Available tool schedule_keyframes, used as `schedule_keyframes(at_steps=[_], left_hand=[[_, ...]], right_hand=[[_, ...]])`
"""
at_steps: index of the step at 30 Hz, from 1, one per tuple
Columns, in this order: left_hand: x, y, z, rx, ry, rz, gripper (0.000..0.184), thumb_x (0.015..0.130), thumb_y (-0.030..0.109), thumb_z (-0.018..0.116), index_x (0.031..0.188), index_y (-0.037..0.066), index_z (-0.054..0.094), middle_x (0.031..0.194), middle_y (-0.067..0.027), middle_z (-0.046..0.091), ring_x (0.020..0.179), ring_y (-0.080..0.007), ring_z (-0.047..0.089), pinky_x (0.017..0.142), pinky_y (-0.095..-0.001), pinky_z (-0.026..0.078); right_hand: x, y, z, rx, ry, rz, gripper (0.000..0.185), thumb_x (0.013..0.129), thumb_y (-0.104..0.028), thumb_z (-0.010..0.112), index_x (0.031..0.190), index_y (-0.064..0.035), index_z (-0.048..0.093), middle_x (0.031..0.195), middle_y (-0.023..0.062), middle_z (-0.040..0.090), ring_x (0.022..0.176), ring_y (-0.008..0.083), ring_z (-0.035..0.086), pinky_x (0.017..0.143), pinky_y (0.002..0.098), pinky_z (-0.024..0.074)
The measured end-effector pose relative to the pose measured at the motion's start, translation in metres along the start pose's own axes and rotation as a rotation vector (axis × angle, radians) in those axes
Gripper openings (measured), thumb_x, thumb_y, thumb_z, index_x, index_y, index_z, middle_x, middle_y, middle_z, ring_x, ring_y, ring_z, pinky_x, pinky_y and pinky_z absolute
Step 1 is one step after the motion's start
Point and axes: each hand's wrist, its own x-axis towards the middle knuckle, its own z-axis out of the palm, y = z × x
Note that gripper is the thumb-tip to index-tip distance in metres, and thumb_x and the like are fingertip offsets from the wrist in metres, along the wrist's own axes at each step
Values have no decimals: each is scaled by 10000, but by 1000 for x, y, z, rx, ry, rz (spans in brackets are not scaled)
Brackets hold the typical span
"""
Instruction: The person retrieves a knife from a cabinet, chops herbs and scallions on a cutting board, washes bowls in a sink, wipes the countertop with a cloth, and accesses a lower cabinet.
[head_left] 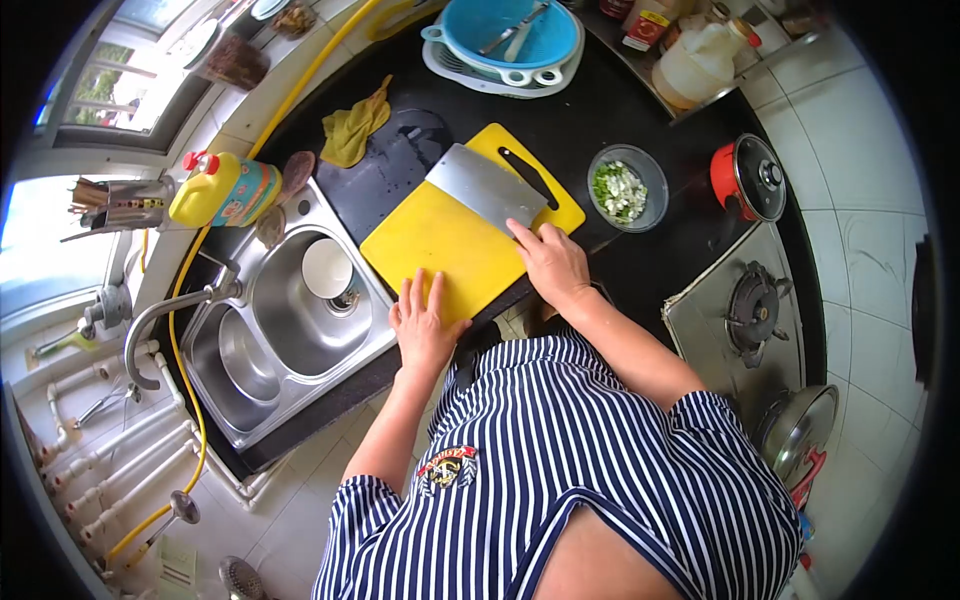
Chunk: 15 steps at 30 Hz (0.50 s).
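A yellow cutting board lies at the counter's front edge, beside the sink. Across its upper part rests a cleaver with a broad steel blade; its handle is hidden beneath my right hand. That hand is closed at the blade's near end, with the index finger stretched onto the metal. My left hand lies on the board's lower left corner, fingers spread and holding nothing. To the right of the board stands a clear bowl of chopped green and white pieces.
The double sink on the left holds a white bowl. Behind the board are a yellow cloth and a blue colander. A red pot and a gas burner stand on the right. A yellow jug is near the tap.
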Motion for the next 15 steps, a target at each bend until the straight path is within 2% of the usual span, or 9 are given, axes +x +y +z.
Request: schedule_keyframes(at_steps=[3,5,6,9,13,15], left_hand=[[1,-6,1,-14,62,40,906,728,402,858,1505,182,448,1562,-145,361,1464,-348,309,1139,-543,261],[8,-16,-4,-33,117,89,775,738,373,847,1421,171,540,1465,-120,464,1382,-329,402,1114,-513,294],[13,-22,-5,-42,121,95,775,738,373,847,1421,171,540,1465,-120,464,1382,-329,402,1114,-513,294],[30,-40,-16,-165,231,110,509,780,294,795,1238,118,661,1282,-102,583,1246,-298,504,1056,-478,364],[54,-67,-22,-216,298,71,483,801,238,768,1248,101,647,1294,-115,580,1241,-315,509,1036,-482,383],[64,-77,-22,-190,329,62,508,789,256,778,1258,116,644,1289,-102,590,1248,-313,509,1021,-472,398]], right_hand=[[0,-2,7,-14,16,6,454,902,-183,673,1349,-238,615,900,108,565,876,311,629,752,443,545],[1,-10,9,-17,20,38,481,881,-169,697,1349,-239,618,906,102,561,872,309,620,762,435,540],[0,-13,9,-28,23,39,481,881,-169,697,1349,-239,618,906,102,561,872,309,620,762,435,540],[-2,-21,12,-17,43,79,508,872,-121,684,1360,-245,621,950,94,560,897,312,607,776,437,531],[-6,-34,12,-83,70,99,572,853,-72,675,1392,-247,596,981,109,569,954,335,596,822,448,527],[-8,-37,15,-106,56,143,608,850,-72,679,1421,-248,567,1004,121,572,1010,346,585,873,455,521]])
